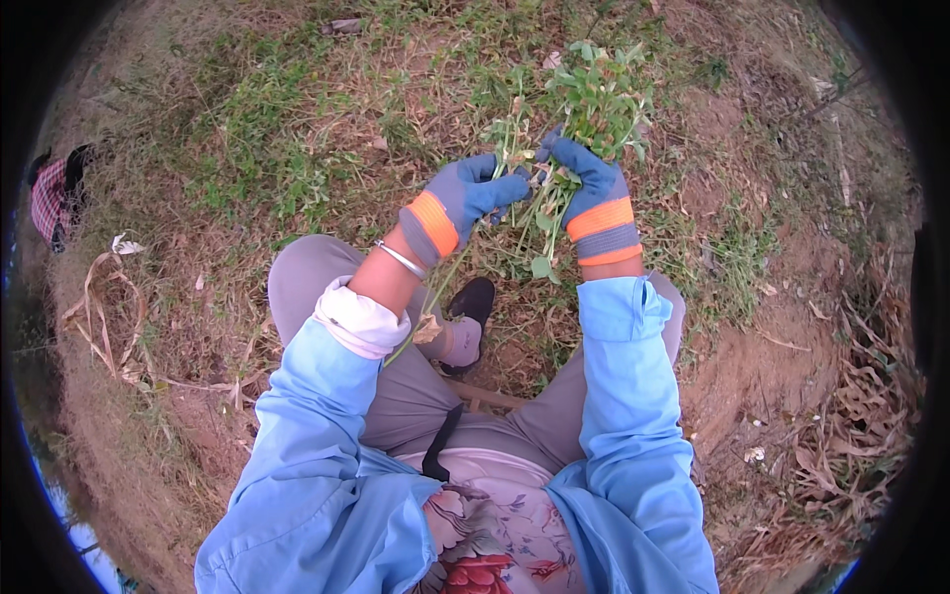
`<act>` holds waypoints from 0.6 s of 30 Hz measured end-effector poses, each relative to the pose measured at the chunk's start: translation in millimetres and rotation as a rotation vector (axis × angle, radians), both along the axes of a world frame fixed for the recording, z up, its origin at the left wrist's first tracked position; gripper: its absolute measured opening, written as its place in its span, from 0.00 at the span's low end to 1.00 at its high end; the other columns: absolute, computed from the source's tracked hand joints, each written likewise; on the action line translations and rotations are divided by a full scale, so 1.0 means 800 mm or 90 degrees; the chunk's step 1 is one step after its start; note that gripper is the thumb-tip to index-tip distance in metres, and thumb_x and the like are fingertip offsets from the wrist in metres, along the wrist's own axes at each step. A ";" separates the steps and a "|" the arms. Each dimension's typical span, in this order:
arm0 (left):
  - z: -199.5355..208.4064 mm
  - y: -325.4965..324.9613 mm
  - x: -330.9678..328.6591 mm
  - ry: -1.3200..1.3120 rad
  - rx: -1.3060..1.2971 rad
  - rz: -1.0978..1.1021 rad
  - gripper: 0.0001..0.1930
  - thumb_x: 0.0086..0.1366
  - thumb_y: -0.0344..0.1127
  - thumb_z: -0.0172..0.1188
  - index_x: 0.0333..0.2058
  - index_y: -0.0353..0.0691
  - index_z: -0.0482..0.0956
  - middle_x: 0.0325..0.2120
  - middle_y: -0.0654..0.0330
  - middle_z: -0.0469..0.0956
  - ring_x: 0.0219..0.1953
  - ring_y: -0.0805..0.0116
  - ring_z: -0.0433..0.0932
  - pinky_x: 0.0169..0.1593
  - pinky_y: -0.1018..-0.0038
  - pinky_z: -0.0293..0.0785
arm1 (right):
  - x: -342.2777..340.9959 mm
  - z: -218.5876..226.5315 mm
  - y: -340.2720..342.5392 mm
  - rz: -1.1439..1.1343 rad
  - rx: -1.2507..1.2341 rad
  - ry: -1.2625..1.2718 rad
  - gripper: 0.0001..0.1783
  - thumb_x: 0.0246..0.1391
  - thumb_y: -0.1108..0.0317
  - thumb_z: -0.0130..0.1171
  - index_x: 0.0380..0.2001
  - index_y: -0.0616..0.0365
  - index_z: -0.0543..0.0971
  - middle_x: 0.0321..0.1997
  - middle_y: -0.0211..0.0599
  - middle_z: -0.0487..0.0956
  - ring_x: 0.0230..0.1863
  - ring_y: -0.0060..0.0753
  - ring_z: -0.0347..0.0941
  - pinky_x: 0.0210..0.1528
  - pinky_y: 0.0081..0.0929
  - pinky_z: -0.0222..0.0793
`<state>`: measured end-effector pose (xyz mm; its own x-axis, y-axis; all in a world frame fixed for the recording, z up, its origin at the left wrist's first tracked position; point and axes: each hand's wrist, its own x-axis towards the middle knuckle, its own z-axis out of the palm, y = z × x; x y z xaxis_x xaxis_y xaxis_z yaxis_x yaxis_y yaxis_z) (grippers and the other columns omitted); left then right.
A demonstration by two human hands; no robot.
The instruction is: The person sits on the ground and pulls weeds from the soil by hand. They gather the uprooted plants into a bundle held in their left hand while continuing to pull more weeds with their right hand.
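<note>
Both my hands wear grey-blue work gloves with orange-banded cuffs, held close together over the ground in front of my knees. My right hand [591,184] is closed round a bunch of leafy green plants [602,99], whose leaves spread above the fist and whose loose stems hang below it. Beside it, my left hand [473,200] pinches thin plant stems [509,139], some of them with withered tips. One long stem [435,294] trails from under the left hand toward my left forearm and carries a dry brown leaf [427,328]. The fingertips almost meet, and overlapping stems partly hide them.
I sit low, knees apart, with a dark shoe [472,322] between them. Weedy grass [287,129] and bare soil surround me. Dry stalks [104,307] lie at the left, a heap of dried leaves [851,436] at the right. A red checked cloth [49,203] shows far left.
</note>
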<state>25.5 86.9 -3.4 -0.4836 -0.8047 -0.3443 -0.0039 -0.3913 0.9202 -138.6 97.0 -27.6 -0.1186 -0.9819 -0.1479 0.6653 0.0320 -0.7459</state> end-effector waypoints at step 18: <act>-0.014 -0.004 -0.001 -0.087 -0.050 0.015 0.12 0.50 0.40 0.60 0.28 0.37 0.75 0.20 0.68 0.72 0.20 0.81 0.65 0.23 0.83 0.60 | 0.011 0.006 0.005 -0.034 -0.041 0.133 0.11 0.37 0.77 0.59 0.30 0.62 0.76 0.28 0.31 0.77 0.29 0.25 0.72 0.32 0.22 0.68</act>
